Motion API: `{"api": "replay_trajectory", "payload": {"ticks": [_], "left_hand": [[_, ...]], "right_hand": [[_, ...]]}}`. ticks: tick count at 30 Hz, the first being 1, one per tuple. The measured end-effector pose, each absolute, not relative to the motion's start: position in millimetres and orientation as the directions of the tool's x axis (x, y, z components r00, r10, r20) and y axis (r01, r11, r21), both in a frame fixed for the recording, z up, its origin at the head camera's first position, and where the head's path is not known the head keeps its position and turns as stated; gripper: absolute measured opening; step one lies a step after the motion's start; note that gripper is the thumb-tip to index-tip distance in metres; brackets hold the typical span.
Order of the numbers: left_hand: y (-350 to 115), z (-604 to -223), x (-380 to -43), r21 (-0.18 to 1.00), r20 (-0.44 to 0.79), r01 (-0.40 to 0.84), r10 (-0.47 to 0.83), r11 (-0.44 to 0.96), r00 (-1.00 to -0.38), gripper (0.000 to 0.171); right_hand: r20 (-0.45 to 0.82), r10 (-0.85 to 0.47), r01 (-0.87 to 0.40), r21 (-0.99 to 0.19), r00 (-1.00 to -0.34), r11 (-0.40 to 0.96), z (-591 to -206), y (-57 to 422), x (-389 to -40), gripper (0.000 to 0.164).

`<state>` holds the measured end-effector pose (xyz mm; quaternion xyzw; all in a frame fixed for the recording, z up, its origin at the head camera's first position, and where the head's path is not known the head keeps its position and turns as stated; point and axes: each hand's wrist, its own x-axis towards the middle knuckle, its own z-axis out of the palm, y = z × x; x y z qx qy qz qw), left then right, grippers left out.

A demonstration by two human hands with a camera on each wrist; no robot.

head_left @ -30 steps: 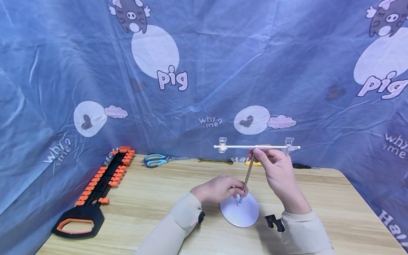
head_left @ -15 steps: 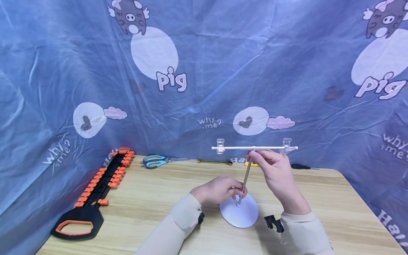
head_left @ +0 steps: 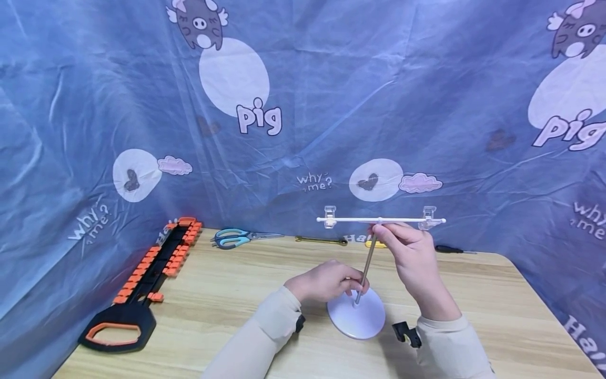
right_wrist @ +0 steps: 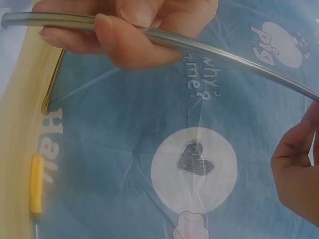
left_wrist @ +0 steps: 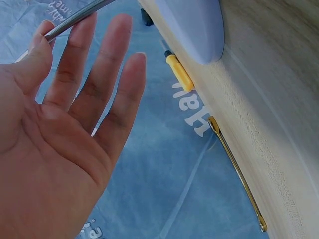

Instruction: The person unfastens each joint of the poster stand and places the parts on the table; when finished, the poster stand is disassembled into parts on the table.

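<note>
A small display stand has a round white base [head_left: 357, 323], a thin metal rod [head_left: 369, 260] and a white crossbar [head_left: 355, 219] on top. Clear plastic clips [head_left: 330, 217] sit near both ends of the crossbar. My left hand [head_left: 326, 280] pinches the rod low down, just above the base; in the left wrist view its thumb and index finger meet on the rod [left_wrist: 79, 16] while the other fingers stay extended. Just under the crossbar, my right hand [head_left: 415, 260] holds the top of the rod between thumb and fingers. The rod leans, its top towards the right.
Along the table's back edge lie blue-handled scissors [head_left: 234, 238], a wrench [head_left: 322, 241], a yellow-handled screwdriver [right_wrist: 36, 184] and a black-handled screwdriver [head_left: 450, 249]. A black and orange rack with a handle [head_left: 118, 326] lies at the left. A blue printed cloth [head_left: 293, 105] hangs behind.
My right thumb has slipped slightly down from the crossbar's middle onto the rod below it. The left hand keeps its pinch, and the stand stays almost still.
</note>
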<state>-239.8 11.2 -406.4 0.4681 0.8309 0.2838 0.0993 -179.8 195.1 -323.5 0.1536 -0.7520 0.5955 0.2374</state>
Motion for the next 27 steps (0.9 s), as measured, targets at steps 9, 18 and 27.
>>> {"api": "replay_trajectory", "payload": {"ticks": [9, 18, 27], "left_hand": [[11.6, -405.6, -240.9, 0.568, 0.099, 0.721, 0.837, 0.396, -0.538, 0.019], [11.9, -407.7, -241.3, 0.566, 0.098, 0.723, 0.838, 0.396, -0.536, 0.018], [12.4, -407.1, -240.7, 0.562, 0.102, 0.723, 0.833, 0.403, -0.544, 0.018]], "right_hand": [[0.515, 0.084, -0.496, -0.85, -0.853, 0.175, -324.6, 192.5, -180.6, 0.02], [0.498, 0.102, -0.476, -0.86, -0.861, 0.181, -325.4, 192.7, -180.4, 0.016], [0.468, 0.132, -0.459, -0.884, -0.874, 0.094, -326.1, 188.7, -182.9, 0.014]]}}
